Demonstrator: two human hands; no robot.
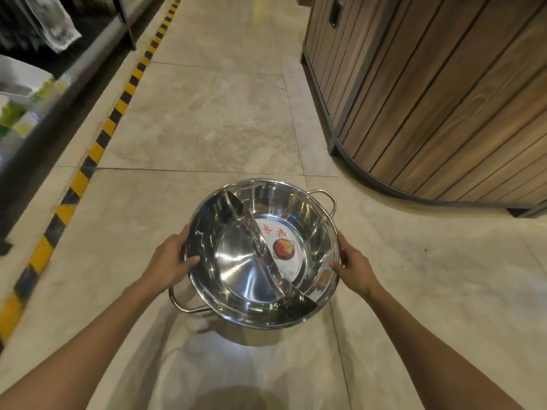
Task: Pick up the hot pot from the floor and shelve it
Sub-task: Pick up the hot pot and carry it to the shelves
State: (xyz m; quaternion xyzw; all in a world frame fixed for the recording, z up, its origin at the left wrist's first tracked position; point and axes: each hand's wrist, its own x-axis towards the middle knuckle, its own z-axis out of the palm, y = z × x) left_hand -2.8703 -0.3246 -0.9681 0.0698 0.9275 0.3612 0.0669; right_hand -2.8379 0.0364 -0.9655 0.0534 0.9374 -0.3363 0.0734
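A shiny steel hot pot [236,261] with an S-shaped divider and a round label with red print in one half is held over the tiled floor [207,113]. It has loop handles at the upper right and lower left. My left hand [170,261] grips its left rim, thumb inside the pot. My right hand [353,266] grips the right rim, thumb inside too. The pot is tilted a little and casts a shadow on the floor beneath.
A dark shelf unit [44,84] with packaged goods runs along the left, behind a yellow-and-black striped floor edge [97,146]. A curved wood-panelled counter [444,113] stands at the right. The tiled aisle stretches ahead between them.
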